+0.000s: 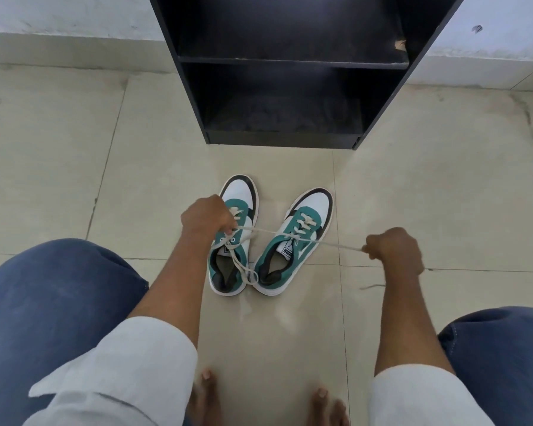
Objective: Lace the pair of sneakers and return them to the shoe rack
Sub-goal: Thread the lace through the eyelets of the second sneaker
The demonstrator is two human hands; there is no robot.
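Observation:
Two green, white and black sneakers stand side by side on the tiled floor, toes pointing at the rack. The left sneaker [246, 192] has a loose cream lace lying over its opening. The right sneaker [313, 204] has a cream lace [336, 243] pulled taut out to both sides. My left hand [205, 218] hovers over the left sneaker, fingers closed on one end of that lace. My right hand [396, 252] is off to the right of the right sneaker, fist closed on the other end. The black shoe rack [290, 63] stands behind the sneakers, its two visible shelves empty.
My knees in blue jeans [53, 302] flank the scene and my bare feet [206, 392] are at the bottom. A white wall with a pale skirting runs behind the rack. Beige floor tiles surround the sneakers.

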